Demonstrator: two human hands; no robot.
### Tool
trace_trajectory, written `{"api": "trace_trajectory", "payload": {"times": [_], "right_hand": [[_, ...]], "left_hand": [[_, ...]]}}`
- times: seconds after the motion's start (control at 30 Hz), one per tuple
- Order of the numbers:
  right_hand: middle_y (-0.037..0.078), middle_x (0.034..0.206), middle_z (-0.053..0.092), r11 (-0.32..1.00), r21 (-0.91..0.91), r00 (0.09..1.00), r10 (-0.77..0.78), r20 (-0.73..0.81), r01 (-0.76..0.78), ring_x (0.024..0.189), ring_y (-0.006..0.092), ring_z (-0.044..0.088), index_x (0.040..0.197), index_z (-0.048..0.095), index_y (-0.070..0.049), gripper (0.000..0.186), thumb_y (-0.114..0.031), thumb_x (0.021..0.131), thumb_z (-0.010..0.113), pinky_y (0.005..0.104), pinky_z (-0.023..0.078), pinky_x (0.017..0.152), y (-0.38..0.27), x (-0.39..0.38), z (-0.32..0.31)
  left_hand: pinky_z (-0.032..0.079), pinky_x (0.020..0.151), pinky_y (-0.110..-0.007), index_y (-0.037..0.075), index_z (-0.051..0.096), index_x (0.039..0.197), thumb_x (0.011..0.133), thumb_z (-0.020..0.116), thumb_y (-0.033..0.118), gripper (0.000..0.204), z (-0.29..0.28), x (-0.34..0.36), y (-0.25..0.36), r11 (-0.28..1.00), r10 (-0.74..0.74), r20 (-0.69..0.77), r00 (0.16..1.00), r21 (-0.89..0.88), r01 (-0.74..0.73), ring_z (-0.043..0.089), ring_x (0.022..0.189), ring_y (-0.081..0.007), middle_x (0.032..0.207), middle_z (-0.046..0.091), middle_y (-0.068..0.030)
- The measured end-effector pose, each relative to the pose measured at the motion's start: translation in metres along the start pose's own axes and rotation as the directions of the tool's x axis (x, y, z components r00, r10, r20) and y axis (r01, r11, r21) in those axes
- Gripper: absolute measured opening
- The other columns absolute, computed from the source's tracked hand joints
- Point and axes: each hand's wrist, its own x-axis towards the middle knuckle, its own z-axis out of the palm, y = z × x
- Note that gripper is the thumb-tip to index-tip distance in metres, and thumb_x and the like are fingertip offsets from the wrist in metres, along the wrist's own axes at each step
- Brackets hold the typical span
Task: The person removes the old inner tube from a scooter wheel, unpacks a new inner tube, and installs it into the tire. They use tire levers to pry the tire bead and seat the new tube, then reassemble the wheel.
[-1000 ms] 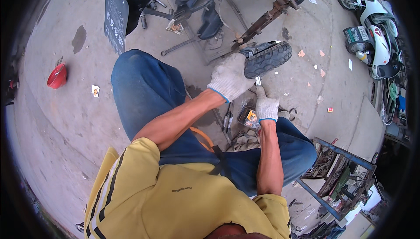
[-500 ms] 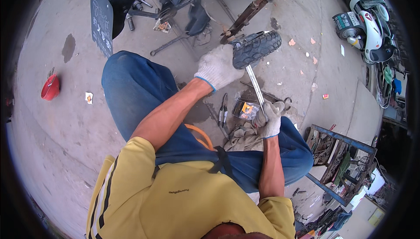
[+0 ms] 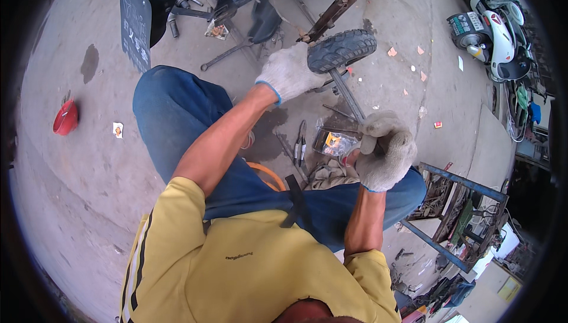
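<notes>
My left hand (image 3: pixel 290 73), in a white knitted glove, is closed on the near left side of a small black tyre (image 3: pixel 340 52). My right hand (image 3: pixel 387 152), in a worn glove, is wrapped round the near end of a long flat metal tyre lever (image 3: pixel 349 96). The lever's far end reaches the tyre's near side; its tip is hidden there. Below the lever, pliers (image 3: pixel 301 143) and a clear packet (image 3: pixel 332 143) lie on the ground, beside a crumpled cloth (image 3: pixel 328 175). My left fingertips are hidden behind the tyre.
A raised vehicle frame with a rusty fork (image 3: pixel 343 5) stands ahead. A wrench (image 3: pixel 225 55) and sockets lie beneath it. At the left sits a red bowl (image 3: pixel 65 118). A blue metal-framed rack (image 3: pixel 467 184) of parts is at my right, with white scooters (image 3: pixel 500 36) beyond.
My right hand has come up with the lever, and its grip has turned. The tyre has tilted so its tread faces me more. My left hand has shifted slightly left.
</notes>
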Motion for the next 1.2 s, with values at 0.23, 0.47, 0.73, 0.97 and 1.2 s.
{"api": "trace_trajectory", "payload": {"times": [0.23, 0.47, 0.73, 0.97, 1.2], "right_hand": [[0.01, 0.07, 0.063, 0.903, -0.409, 0.986, -0.081, 0.145, 0.135, 0.062, 0.0168, 0.057, 0.082, 0.067, 0.006, 0.038, -0.028, 0.099, 0.069, 0.0329, 0.044, 0.056, -0.025, 0.034, 0.017], [0.008, 0.078, 0.071, 0.76, -0.617, 0.974, -0.094, 0.208, 0.205, 0.07, 0.0172, 0.066, 0.101, 0.076, 0.002, 0.029, -0.026, 0.103, 0.068, 0.0332, 0.053, 0.064, -0.029, 0.11, 0.053], [0.012, 0.074, 0.071, 0.915, -0.381, 0.94, 0.001, 0.34, 0.137, 0.062, 0.0277, 0.064, 0.099, 0.075, -0.001, 0.046, -0.046, 0.1, 0.067, 0.0391, 0.054, 0.069, -0.035, 0.163, 0.111], [0.017, 0.064, 0.066, 0.547, -0.606, 0.815, -0.41, 0.409, 0.578, 0.063, 0.0297, 0.065, 0.076, 0.072, 0.002, 0.047, -0.038, 0.098, 0.064, 0.0426, 0.053, 0.07, 0.012, 0.213, 0.123], [0.012, 0.085, 0.073, 0.655, -0.468, 0.789, -0.587, 0.18, 0.594, 0.075, 0.0254, 0.07, 0.099, 0.074, 0.0, 0.029, -0.027, 0.101, 0.064, 0.0401, 0.057, 0.07, 0.027, 0.178, 0.127]], "left_hand": [[0.056, 0.09, -0.045, -0.004, 0.067, 0.113, 0.076, 0.079, 0.05, 0.066, -0.006, 0.0, 0.004, 0.999, -0.034, 0.028, 0.999, -0.011, 0.034, 0.073, 0.103, -0.0424, 0.103, 0.074, -0.0264], [0.056, 0.091, -0.048, -0.007, 0.069, 0.112, 0.076, 0.076, 0.05, 0.068, 0.002, 0.015, -0.014, 0.999, 0.036, -0.064, 0.997, -0.03, -0.038, 0.072, 0.101, -0.045, 0.105, 0.073, -0.0315], [0.055, 0.087, -0.042, -0.003, 0.071, 0.114, 0.079, 0.079, 0.039, 0.055, -0.006, 0.017, -0.029, 0.994, -0.003, -0.012, 1.0, -0.113, 0.002, 0.074, 0.094, -0.0336, 0.099, 0.077, -0.0213], [0.055, 0.095, -0.041, -0.003, 0.065, 0.129, 0.08, 0.08, 0.035, 0.064, 0.004, 0.017, -0.014, 0.983, -0.034, -0.049, 0.998, -0.184, 0.024, 0.072, 0.105, -0.0348, 0.114, 0.074, -0.0233], [0.056, 0.077, -0.049, 0.008, 0.061, 0.138, 0.08, 0.082, 0.024, 0.063, 0.009, -0.037, 0.004, 0.753, 0.505, -0.161, 0.848, 0.561, -0.342, 0.068, 0.086, -0.0328, 0.098, 0.07, -0.0169]]}}
